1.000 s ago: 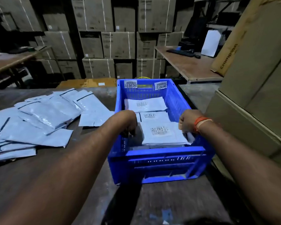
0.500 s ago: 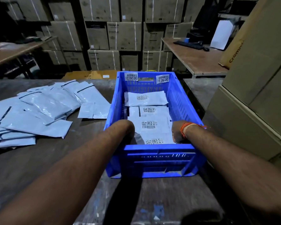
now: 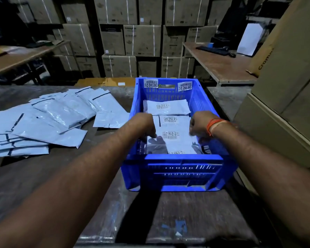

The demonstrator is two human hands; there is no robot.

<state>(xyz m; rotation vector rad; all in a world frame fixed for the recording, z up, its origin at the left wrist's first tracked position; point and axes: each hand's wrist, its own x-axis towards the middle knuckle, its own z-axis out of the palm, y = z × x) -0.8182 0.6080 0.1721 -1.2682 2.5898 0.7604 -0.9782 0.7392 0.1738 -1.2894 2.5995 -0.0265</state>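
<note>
Blue crate (image 3: 183, 159): left hand (image 3: 144, 125), right hand (image 3: 200, 124) seemingly pinch packet (image 3: 175, 140); grip hidden.

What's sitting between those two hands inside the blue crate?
In the head view, a white barcoded packet lies between the left hand and right hand, atop other packets in the blue crate.

Grey mailers (image 3: 48, 120), stacked cartons (image 3: 141, 40), perhaps keyboard (image 3: 213, 50)

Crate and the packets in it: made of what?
Crate: looks like moulded rigid plastic, blue, semi-gloss; slotted vents and ribs show it. Packets: probably thin plastic film, pale and glossy; they crinkle and glint, barcode labels stuck on.
</note>
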